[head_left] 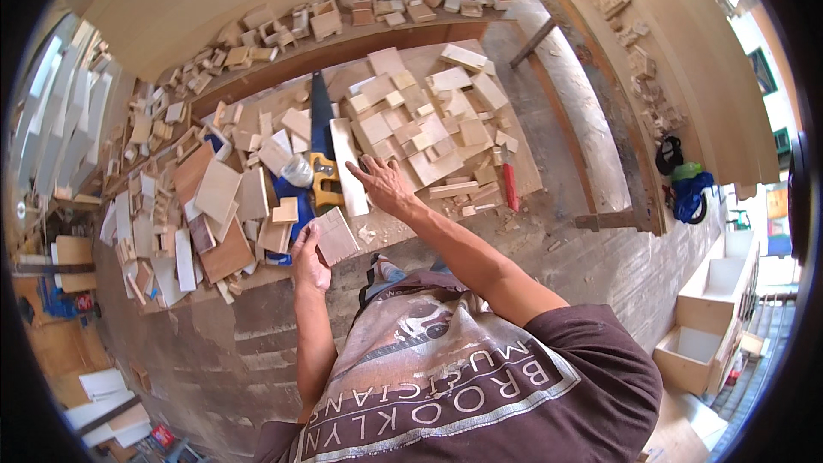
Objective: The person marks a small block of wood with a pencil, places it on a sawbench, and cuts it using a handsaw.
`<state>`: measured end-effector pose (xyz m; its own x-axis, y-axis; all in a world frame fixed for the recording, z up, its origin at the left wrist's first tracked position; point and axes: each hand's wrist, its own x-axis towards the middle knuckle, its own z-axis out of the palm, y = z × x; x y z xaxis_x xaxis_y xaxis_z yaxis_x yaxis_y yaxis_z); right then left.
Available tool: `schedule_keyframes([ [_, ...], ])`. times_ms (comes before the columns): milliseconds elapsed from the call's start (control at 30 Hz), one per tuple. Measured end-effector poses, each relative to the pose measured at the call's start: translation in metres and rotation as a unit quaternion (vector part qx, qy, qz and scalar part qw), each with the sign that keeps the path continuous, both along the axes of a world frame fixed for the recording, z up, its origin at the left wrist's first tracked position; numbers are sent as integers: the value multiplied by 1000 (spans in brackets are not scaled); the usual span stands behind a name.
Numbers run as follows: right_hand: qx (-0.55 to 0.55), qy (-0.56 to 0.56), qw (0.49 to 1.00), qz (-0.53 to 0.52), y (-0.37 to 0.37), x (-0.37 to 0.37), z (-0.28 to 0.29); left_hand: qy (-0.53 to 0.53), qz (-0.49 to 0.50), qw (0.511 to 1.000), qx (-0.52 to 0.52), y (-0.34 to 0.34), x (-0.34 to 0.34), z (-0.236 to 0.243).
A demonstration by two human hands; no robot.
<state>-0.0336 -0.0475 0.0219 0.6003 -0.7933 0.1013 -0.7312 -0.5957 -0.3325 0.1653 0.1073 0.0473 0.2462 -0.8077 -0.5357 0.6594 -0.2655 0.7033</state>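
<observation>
You wore a dark maroon-brown T-shirt (613,377), short loose sleeves (583,339), a large faded pale print (429,330) across the front, light block lettering below it, a pale border (480,416), blue jeans (392,273) that showed past the hem.

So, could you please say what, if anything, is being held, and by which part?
The left hand holds a flat wooden block by its left edge; the right hand, beside a pale strip, apparently holds nothing.
</observation>
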Motion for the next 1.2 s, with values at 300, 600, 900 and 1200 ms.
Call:
schedule_keyframes([
  [300,82,-12,909,-408,24,-252,-5,-19,3,1000,7,-26,-93,-17],
  [600,189,-78,921,-332,-1,-317,-26,-25,162,984,70,16,-175,-29],
  [900,83,-64,977,-187,-84,-222,9,-51,260,959,97,55,-151,-27],
  [1200,9,-6,973,-230,-158,-153,-8,-79,264,957,94,63,-67,-41],
])
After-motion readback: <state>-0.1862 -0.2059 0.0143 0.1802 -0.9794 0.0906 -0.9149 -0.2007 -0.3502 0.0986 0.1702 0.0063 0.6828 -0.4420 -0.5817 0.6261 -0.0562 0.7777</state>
